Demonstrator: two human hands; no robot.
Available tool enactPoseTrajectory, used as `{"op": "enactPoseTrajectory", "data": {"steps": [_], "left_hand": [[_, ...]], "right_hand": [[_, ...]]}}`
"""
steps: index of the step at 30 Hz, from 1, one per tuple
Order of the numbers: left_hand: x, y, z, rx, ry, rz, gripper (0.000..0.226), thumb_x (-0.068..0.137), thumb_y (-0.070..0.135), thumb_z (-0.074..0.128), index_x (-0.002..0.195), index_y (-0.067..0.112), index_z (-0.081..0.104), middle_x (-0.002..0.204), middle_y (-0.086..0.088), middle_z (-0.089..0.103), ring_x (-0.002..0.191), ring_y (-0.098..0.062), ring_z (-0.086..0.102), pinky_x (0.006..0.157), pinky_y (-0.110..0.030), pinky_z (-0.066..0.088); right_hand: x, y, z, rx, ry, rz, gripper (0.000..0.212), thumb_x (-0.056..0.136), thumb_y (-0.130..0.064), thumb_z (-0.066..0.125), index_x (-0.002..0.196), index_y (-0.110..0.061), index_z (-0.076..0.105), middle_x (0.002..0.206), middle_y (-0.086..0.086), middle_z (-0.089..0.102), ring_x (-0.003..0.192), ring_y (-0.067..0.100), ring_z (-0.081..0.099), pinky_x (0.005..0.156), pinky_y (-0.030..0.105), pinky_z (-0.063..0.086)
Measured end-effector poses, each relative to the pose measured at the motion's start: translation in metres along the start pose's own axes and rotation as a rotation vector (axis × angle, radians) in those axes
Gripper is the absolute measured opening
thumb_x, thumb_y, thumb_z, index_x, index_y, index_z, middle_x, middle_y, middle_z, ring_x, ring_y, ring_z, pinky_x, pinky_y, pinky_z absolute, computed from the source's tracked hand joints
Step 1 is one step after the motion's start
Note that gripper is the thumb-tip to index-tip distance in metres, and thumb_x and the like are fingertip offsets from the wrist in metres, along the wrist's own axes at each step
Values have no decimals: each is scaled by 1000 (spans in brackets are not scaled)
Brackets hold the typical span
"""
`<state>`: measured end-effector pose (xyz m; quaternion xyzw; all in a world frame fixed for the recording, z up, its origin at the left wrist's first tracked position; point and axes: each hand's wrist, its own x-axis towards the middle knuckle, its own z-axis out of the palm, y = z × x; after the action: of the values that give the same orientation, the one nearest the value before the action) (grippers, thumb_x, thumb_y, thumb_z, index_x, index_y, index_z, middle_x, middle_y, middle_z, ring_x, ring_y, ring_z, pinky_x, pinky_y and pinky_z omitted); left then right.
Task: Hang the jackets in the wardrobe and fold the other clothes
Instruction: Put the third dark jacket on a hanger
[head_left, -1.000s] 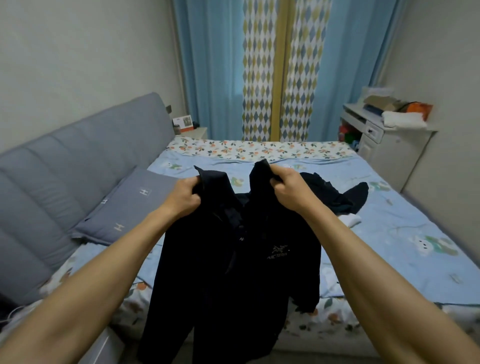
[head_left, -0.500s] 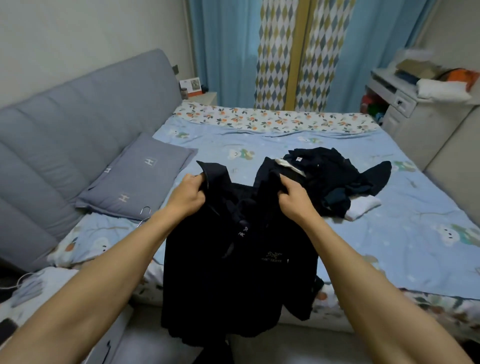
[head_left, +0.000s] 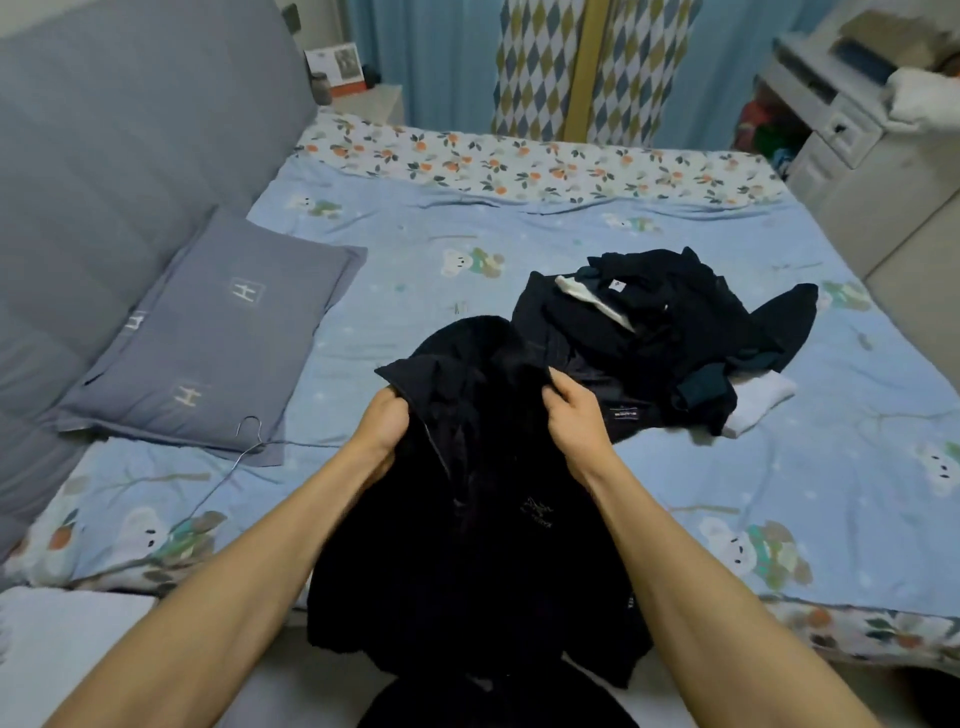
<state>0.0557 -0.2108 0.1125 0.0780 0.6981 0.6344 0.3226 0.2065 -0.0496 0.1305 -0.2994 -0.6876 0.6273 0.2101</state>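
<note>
Both hands, left hand (head_left: 387, 423), right hand (head_left: 574, 410), gripping black jacket (head_left: 467, 519)

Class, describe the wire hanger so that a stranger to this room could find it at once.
Start at the bed with the blue sheet, then go to the grey pillow against the headboard. The wire hanger lies at the pillow's near corner, hook on the pillow; it is the only thin metal thing among cloth.

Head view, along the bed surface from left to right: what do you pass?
Grey pillow → wire hanger → left hand → black jacket → right hand → pile of dark clothes → white garment.
</note>
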Motion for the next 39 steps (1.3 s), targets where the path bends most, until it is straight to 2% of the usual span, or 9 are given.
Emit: {"op": "enactPoseTrajectory", "data": {"steps": [5,10,14,17,20,24,29,36,39], "left_hand": [[26,-21,-4,-383,-192,-369,47,86,32,43,107,5,74,117,-23,67,100,-37,68,83,-42,56],[63,-17,7,-392,-388,-517,96,85,83,29,120,3,69,125,-19,66,116,-32,64,94,-44,48],[80,-13,26,171,-325,-527,31,92,30,62,111,7,71,101,-6,75,83,-17,71,66,-25,54],[88,-20,33,335,-240,-437,36,88,-1,55,121,3,67,106,-8,71,88,-19,67,74,-26,52],[91,-18,34,424,-190,-348,31,91,3,56,115,14,72,99,-6,73,83,-14,64,72,-23,49],[109,0,33,446,-31,-111,26,94,4,53,108,13,72,103,-3,72,95,-16,65,78,-24,52],[136,58,24,495,260,195,26,96,7,47,104,12,71,103,2,71,100,-16,64,88,-26,48],[190,143,22,343,450,392,26,97,13,43,101,23,67,97,6,70,88,-12,63,76,-22,48],[222,150,29,396,314,366,24,101,19,45,120,24,59,116,2,67,110,-16,61,89,-22,47]], "right_hand": [[29,46,4,306,44,523,31,91,-12,48,76,-17,75,85,7,73,77,25,70,69,32,55],[58,57,4,261,-182,902,56,79,-77,42,67,-22,39,58,1,30,47,17,25,48,26,17],[70,63,22,-4,-303,942,42,75,-64,63,77,-24,52,51,-4,41,36,10,30,38,17,22],[77,75,34,-125,-254,862,24,84,-24,61,63,-20,51,45,-4,42,36,11,32,39,19,24],[85,81,39,-81,-183,748,31,85,-3,53,58,-17,47,43,-2,42,34,13,35,37,18,24],[102,66,42,-86,-93,526,43,95,-11,55,59,-20,34,43,-11,37,42,11,35,40,19,26],[152,17,36,-93,-26,242,24,103,-16,47,93,0,62,89,2,63,84,14,56,76,24,46],[241,-56,38,-188,157,-128,24,100,-13,45,89,5,55,76,21,60,62,17,47,58,29,35],[277,-67,41,-228,125,-66,26,103,-20,43,107,1,58,94,18,66,79,23,64,76,33,51]]}}
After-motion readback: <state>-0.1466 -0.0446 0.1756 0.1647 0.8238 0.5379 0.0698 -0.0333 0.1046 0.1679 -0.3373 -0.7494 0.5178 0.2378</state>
